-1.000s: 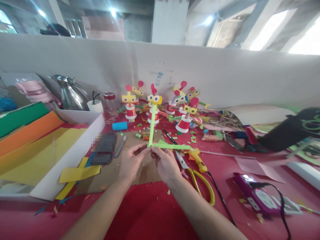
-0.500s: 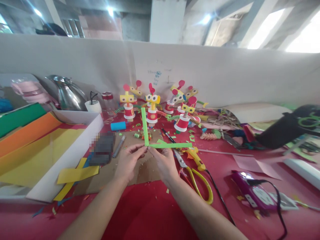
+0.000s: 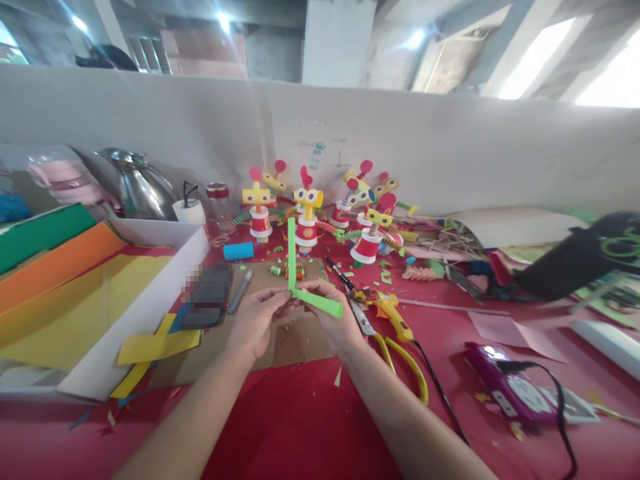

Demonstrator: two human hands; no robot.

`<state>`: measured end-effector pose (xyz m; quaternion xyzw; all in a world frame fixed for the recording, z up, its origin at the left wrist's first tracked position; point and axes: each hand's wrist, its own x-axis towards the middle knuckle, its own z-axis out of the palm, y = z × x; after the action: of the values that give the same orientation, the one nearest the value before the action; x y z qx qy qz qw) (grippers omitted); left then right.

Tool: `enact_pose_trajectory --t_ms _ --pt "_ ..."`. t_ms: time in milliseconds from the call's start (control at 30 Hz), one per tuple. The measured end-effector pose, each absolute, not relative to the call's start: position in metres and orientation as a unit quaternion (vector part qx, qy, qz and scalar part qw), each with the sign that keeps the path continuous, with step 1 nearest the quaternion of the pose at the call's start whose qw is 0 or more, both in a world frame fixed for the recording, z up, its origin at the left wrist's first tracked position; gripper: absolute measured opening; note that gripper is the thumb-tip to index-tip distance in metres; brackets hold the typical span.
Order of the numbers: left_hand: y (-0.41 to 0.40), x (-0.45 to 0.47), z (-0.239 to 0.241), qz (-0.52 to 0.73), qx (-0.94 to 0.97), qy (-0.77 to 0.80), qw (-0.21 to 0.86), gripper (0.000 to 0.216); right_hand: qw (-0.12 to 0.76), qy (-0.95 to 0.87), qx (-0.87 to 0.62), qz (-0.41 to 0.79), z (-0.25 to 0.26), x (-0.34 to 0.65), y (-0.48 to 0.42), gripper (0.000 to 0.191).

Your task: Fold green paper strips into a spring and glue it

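Note:
Two bright green paper strips (image 3: 292, 257) meet at a corner between my fingertips, one pointing up and away, the other slanting right across my right hand. My left hand (image 3: 257, 320) pinches the corner from the left. From the other side my right hand (image 3: 330, 317) closes on the same joint, its fingers partly behind the strip. Beneath them lies a brown cardboard sheet (image 3: 295, 340) on the red table. Scissors with yellow handles (image 3: 417, 370) and a yellow hot glue gun (image 3: 395, 317) rest just right of my right hand.
Several paper-cup robot figures (image 3: 307, 230) stand at the back by the white partition (image 3: 200, 120). On the left is a white box (image 3: 135, 320) of coloured paper, with a steel jug (image 3: 140, 190) behind. A purple power strip (image 3: 510, 387) with cables lies right.
The right-hand strip has swung toward me and now slopes down over my right hand. My right hand has turned slightly, while the corner stays pinched.

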<state>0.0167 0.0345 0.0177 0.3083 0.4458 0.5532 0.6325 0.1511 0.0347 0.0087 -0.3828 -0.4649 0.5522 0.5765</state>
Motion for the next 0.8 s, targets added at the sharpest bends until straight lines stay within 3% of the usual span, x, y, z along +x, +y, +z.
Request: enact_pose_trajectory --t_ms 400,800 --pt "0.0284 0.0266 0.0208 0.609 0.326 0.422 0.588 0.028 0.592 -0.455 -0.369 0.554 0.007 0.1481 0.0348 0.016" --pt "0.0284 0.02 0.0163 0.565 0.402 0.414 0.589 0.022 0.605 -0.484 -0.402 0.488 0.0088 0.1495 0.0337 0.015"
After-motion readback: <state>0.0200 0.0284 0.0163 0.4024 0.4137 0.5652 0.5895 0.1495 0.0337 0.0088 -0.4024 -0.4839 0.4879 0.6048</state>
